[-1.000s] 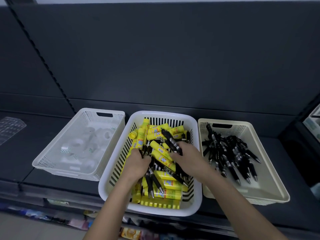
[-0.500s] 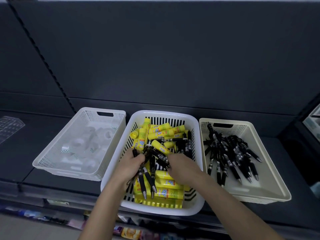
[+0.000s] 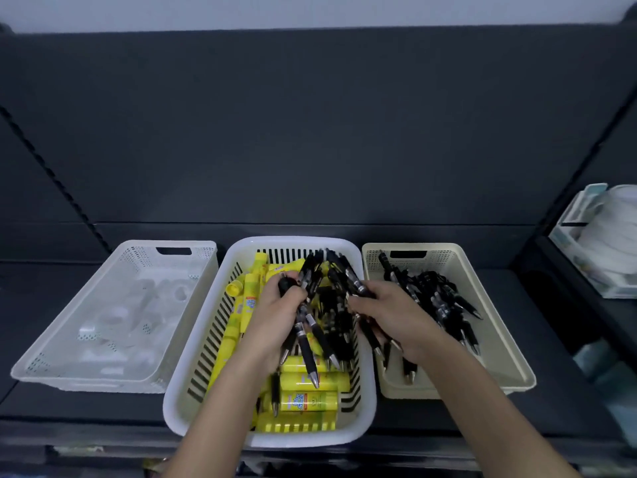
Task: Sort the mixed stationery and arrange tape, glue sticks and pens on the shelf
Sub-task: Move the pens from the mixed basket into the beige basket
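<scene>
Grips with the left hand (image 3: pixel 275 319) a bundle of black pens (image 3: pixel 312 326), fingers curled tight round the barrels, silver tips pointing down and toward the camera; clutches with the right hand (image 3: pixel 393 315) the other side of the same bundle, fingers wrapped over several barrels, a few tips poking out beneath the palm. Holds both fists close together just above the middle basket (image 3: pixel 368 391), a white slatted one at the front edge of the dark shelf (image 3: pixel 558 391), with the upper ends of the pens fanning out toward the basket's far wall. Shows in that basket yellow glue sticks (image 3: pixel 308 401), lying on their sides across the near end and heaped along the left wall, with one loose yellow cap (image 3: pixel 233 288) by the slats and a stray pen (image 3: pixel 275 391) lying beside the left forearm. Shows just left of the basket a white perforated tray (image 3: pixel 51 372) holding clear tape rolls (image 3: pixel 113 319), pale and hard to count. Shows just right of the basket a cream tray (image 3: pixel 517 374) holding a loose pile of sorted pens (image 3: pixel 444 298), all black, tips mostly toward the near right; crosses the near left corner of this tray with the right forearm. Shows at the far right some white stacked goods (image 3: pixel 613 243), too blurred to name
</scene>
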`<control>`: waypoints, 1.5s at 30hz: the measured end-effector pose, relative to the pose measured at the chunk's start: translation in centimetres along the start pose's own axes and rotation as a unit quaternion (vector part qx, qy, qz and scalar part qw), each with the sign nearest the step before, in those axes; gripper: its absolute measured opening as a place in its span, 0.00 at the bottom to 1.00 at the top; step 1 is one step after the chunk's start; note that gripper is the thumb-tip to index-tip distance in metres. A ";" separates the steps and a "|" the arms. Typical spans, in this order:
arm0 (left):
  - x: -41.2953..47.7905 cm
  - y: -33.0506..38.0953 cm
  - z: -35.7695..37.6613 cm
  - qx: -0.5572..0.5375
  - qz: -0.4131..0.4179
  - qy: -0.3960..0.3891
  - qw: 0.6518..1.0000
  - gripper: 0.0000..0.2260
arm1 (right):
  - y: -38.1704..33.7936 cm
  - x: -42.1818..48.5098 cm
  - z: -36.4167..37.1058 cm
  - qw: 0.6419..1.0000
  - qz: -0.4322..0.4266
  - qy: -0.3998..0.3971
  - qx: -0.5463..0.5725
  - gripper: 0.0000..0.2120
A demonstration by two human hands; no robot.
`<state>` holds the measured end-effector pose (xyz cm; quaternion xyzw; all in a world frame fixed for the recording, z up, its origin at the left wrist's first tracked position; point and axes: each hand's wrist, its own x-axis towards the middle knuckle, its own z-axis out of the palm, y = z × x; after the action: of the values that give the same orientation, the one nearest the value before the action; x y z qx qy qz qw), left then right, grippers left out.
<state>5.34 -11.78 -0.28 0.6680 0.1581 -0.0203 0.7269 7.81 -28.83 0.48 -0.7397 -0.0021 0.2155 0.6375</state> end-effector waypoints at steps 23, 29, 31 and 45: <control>3.7 -2.4 15.4 0.122 -0.021 -0.110 0.986 0.10 | 4.7 -1.3 -10.6 0.965 -0.018 0.235 -0.113 0.12; 4.2 -2.0 14.9 0.178 0.016 -0.078 0.981 0.16 | 4.5 -1.2 -10.5 0.959 -0.017 0.250 -0.132 0.09; 4.2 -1.8 14.3 0.191 0.043 -0.071 0.978 0.17 | 4.3 -1.1 -10.3 0.948 -0.033 0.271 -0.166 0.15; 3.0 -2.4 1.6 0.326 0.087 0.015 0.941 0.05 | 2.7 0.5 -2.3 0.950 -0.110 0.180 -0.232 0.14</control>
<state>7.92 -13.04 -3.30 0.8797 0.0951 0.0026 0.4659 8.28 -31.37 -2.00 -0.8887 -0.0185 0.0016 0.4581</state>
